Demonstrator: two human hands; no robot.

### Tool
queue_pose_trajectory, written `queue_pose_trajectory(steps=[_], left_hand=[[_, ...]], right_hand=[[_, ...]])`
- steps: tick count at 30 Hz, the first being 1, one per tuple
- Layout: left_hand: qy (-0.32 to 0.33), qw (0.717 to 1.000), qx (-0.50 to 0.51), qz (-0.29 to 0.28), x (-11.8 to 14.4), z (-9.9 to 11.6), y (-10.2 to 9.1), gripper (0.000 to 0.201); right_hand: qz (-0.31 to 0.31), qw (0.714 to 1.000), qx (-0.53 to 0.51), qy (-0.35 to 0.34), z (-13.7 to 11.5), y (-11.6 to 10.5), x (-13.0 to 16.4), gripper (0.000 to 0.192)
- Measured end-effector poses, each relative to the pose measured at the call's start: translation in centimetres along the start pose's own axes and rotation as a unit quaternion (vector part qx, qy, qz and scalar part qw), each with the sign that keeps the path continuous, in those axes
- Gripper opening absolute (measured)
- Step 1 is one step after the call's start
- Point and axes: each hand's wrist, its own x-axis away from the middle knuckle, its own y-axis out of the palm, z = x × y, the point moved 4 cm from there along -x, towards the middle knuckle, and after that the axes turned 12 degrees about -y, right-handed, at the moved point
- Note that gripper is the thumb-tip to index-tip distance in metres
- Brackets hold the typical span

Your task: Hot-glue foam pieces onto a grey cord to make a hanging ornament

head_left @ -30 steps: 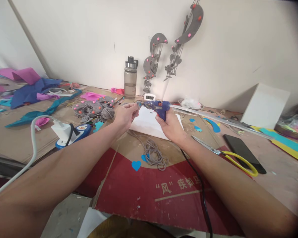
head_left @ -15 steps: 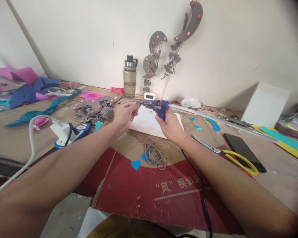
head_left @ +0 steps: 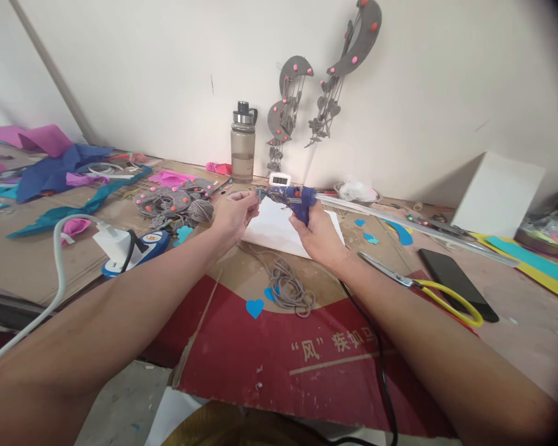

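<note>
My right hand (head_left: pixel 324 236) grips a blue hot glue gun (head_left: pixel 302 207) by its handle. Out of the gun's back end runs a long clear glue stick (head_left: pixel 400 218), and the nozzle points left. At the nozzle tip my left hand (head_left: pixel 235 215) is pinched, with a speck of blue by its fingertips; what it holds is too small to tell. White paper (head_left: pixel 279 230) lies beneath both hands. Nearer to me are a tangled grey cord (head_left: pixel 288 285) and a blue heart cutout (head_left: pixel 255 308), with another blue piece partly under the cord.
Yellow-handled scissors (head_left: pixel 428 288) and a black phone (head_left: pixel 456 282) lie at right. A power strip (head_left: pixel 139 251) and grey yarn pieces with pink dots (head_left: pixel 172 201) are at left. Behind stand a water bottle (head_left: pixel 242 145) and a small digital clock (head_left: pixel 279 179). A black cable (head_left: pixel 376 347) crosses the cardboard.
Almost nothing differs. Both hands and the glue gun keep the same places, nozzle still at the left fingertips; the view has shifted very slightly.
</note>
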Motion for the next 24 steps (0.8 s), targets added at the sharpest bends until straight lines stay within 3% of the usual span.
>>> queue_pose_trajectory(steps=[4, 8, 11, 15, 18, 20, 22, 24], left_hand=[[0.001, 1.0, 0.011, 0.001, -0.1, 0.1, -0.2, 0.023], [-0.009, 1.0, 0.013, 0.004, 0.0, 0.1, -0.3, 0.026], [-0.014, 1.0, -0.001, 0.003, 0.3, 0.1, -0.2, 0.023], [0.017, 0.999, -0.052, -0.004, 0.7, 0.2, 0.3, 0.012], [0.051, 0.994, -0.096, -0.009, 1.2, 0.3, 1.0, 0.007], [0.07, 0.99, -0.119, -0.006, 1.6, 0.4, 1.4, 0.006], [0.086, 0.986, -0.145, 0.002, 1.9, 0.3, 1.6, 0.004], [0.102, 0.979, -0.179, 0.015, 2.1, 0.2, 1.7, 0.005]], right_hand=[[0.004, 0.997, -0.074, 0.029, 0.5, 0.3, 0.0, 0.032], [-0.002, 0.979, -0.174, 0.106, 1.8, 0.6, 0.0, 0.03], [-0.037, 0.976, -0.098, 0.19, 3.5, 0.2, -0.1, 0.028], [-0.158, 0.945, 0.05, 0.283, 5.4, -0.3, -0.1, 0.031], [-0.207, 0.934, 0.139, 0.254, 5.5, -0.7, -0.1, 0.04], [-0.2, 0.935, 0.205, 0.21, 5.1, -1.1, -0.1, 0.045], [-0.147, 0.941, 0.252, 0.169, 4.4, -1.5, -0.1, 0.043], [-0.072, 0.963, 0.23, 0.119, 3.3, -1.7, -0.2, 0.032]])
